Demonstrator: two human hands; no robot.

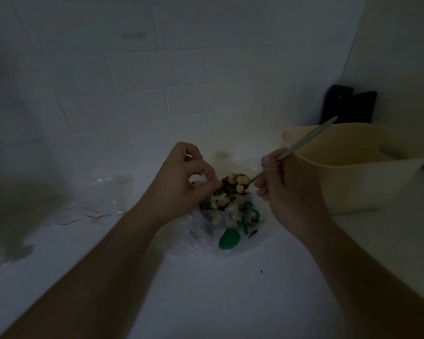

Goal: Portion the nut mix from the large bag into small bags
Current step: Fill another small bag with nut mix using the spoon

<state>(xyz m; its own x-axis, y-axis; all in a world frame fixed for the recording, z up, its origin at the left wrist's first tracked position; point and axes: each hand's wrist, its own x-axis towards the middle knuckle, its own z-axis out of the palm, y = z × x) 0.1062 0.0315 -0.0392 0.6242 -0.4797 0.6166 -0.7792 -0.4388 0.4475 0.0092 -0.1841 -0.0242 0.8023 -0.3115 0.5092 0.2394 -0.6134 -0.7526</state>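
The right hand [283,192] grips a spoon [283,156] by its handle, fingers curled round it, the handle slanting up and away past the thumb. The spoon's bowl points toward the left hand and carries a heap of nut mix [235,183], pale nuts with darker pieces. The left hand [181,178] has its thumb and fingers curled together, pinching clear plastic just beside the loaded spoon; whether that plastic is the rim of a small bag or of the large bag [227,221] cannot be told in the dim light. The large bag, clear with green print, lies on the white counter [206,289] below and between the two hands, with more mix inside it. Beyond the right hand stands a cream tub [353,177]. Out past the left hand, more clear plastic [101,201] lies flat on the counter.
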